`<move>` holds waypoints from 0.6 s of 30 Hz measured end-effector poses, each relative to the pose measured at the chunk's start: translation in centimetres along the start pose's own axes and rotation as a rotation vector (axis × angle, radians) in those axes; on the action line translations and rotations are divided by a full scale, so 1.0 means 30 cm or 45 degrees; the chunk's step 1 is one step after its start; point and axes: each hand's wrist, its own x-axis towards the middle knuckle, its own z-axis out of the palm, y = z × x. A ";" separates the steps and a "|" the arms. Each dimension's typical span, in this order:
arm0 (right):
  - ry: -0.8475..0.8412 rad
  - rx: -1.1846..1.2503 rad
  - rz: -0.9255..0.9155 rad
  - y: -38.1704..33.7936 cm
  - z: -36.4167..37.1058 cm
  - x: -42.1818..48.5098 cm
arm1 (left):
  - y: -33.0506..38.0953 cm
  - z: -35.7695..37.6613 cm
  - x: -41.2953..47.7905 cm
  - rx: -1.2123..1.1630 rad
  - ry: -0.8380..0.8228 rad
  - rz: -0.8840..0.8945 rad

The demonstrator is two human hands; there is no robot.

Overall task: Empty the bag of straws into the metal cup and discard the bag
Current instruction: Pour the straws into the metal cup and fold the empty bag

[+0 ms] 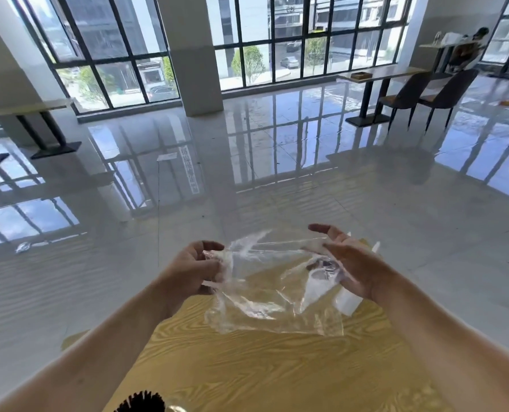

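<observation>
1. The left hand (198, 267) is curling its fingers and thumb together on the left edge of one crumpled, clear plastic bag (265, 289), bunching the film into a pinch.
2. The right hand (347, 263) is standing mostly open, thumb raised well apart from the fingers; its palm and fingers are touching the bag's upper right corner (whether any finger is actually pinching the film cannot be told, since the fingertips are hidden behind the hand).
3. The bag is hanging stretched between the two hands above the table, its top edge and long axis running left to right, the loose lower part sagging down toward the wood.
4. No straws are showing inside the bag; it is looking flat and wrinkled.
5. One dark bundle of thin black straws (142, 403) is poking up at the bottom edge of the view, with a shiny rim of the metal cup (174, 408) just beside it, near the person and well apart from the bag.
6. One small white cylindrical container (347, 301) is sitting below the right hand, partly hidden by it.
7. Everything is resting on or held over one yellow wood-grain table (277, 373).
</observation>
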 end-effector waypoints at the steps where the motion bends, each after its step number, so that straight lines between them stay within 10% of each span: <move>1: 0.021 -0.009 -0.010 0.009 -0.003 0.004 | -0.009 0.017 0.011 0.035 0.047 0.022; 10: -0.062 -0.115 0.533 0.267 -0.043 -0.029 | -0.170 0.103 0.085 -0.054 0.163 -0.094; 18: 0.306 -0.059 0.295 0.463 -0.104 0.036 | -0.432 0.189 0.151 -0.109 -0.046 -0.550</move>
